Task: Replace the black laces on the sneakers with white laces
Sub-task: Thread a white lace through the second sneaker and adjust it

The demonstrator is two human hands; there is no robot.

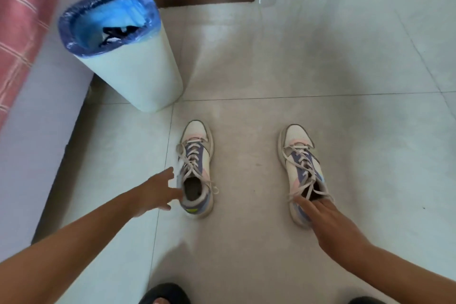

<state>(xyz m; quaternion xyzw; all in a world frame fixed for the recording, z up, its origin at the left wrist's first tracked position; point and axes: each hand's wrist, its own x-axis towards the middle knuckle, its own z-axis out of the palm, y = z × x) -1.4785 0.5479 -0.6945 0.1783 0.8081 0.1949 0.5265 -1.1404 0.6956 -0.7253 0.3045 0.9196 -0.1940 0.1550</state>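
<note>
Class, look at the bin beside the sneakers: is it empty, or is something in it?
Not empty. Inside the white bin, on its blue liner, lies a dark tangle, possibly black laces.

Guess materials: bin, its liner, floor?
Bin: looks like matte white plastic, smooth seamless wall. Liner: thin translucent blue plastic film, crinkled over the rim. Floor: glossy pale tile, probably ceramic, judging by grout lines and reflections.

A home: tiled floor (320,69), lined bin (128,66), bed (27,7).
</note>
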